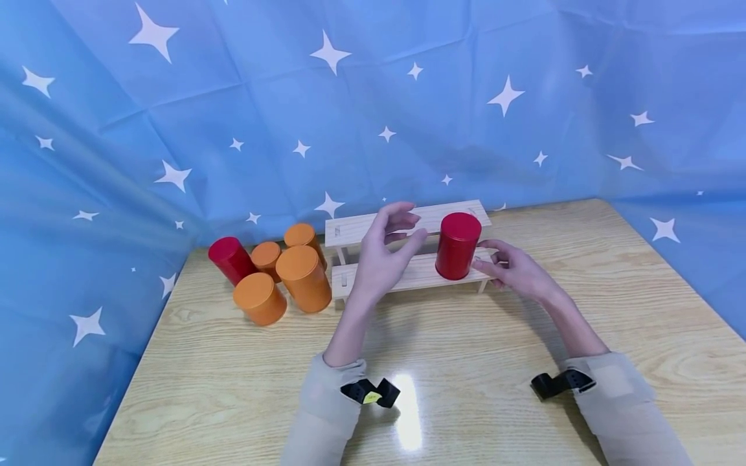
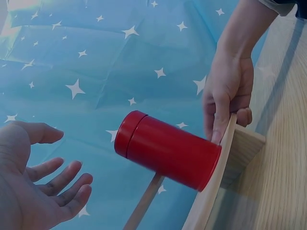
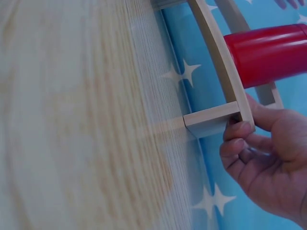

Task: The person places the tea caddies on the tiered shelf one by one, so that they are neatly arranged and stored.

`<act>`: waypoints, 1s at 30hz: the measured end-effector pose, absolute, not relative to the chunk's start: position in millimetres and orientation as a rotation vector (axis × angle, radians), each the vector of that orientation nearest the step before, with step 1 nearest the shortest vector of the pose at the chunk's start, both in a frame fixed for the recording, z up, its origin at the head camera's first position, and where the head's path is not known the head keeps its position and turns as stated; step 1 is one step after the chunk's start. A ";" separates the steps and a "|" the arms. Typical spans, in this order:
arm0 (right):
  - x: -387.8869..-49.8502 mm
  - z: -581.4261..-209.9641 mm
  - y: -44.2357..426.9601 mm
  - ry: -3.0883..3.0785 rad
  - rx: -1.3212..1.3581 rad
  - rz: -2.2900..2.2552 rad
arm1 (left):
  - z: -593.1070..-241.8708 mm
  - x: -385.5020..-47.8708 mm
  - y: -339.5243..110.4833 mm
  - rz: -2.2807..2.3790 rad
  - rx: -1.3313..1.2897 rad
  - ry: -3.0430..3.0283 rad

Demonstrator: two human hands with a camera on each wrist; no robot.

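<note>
- a blue cloth point(image 1: 245, 103) printed with white stars hangs behind and to the sides.
- a wood-grain table point(image 1: 233, 382) spreads in front of it.
- a two-tier wooden shelf point(image 1: 402, 280) stands near the table's back edge, its upper board behind the lower one.
- the left hand point(image 1: 384, 252) hovers over the shelf's left half, thumb and curved fingers apart, holding nothing, clear of the red canister.
- the right hand point(image 1: 515, 268) pinches the lower board's right end, thumb above and fingers beneath; whether the thumb touches the canister i cannot tell.
- the red canister point(image 1: 456, 249) stands upright on the lower board, near that right end, between the two hands.
- left of the shelf, a tall orange canister point(image 1: 304, 279) stands in a cluster with a second red canister point(image 1: 233, 260), a squat orange canister point(image 1: 261, 299), a rear orange canister point(image 1: 302, 235) and a small orange canister point(image 1: 266, 257).
</note>
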State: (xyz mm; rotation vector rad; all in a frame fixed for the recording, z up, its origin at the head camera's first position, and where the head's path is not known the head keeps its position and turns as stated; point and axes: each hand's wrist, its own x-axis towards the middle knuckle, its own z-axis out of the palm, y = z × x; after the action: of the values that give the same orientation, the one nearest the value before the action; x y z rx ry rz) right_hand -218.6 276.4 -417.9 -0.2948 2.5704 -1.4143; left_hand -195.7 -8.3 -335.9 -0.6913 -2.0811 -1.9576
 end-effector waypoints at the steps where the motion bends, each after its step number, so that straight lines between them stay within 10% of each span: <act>1: -218.6 -417.7 276.7 2.572 -0.295 -1.414 | -335.3 -195.1 -10.3 -1.951 -0.696 -2.082; 30: -218.1 -418.4 276.0 2.575 -0.296 -1.421 | -331.4 -188.5 -63.6 -1.676 -0.678 -2.088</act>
State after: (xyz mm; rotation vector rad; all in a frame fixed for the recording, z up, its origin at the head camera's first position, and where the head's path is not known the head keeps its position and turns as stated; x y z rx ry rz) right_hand -218.1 276.0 -418.4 -0.2958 2.5750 -1.4213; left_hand -188.5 -63.6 -331.4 -0.6781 -2.0877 -1.6760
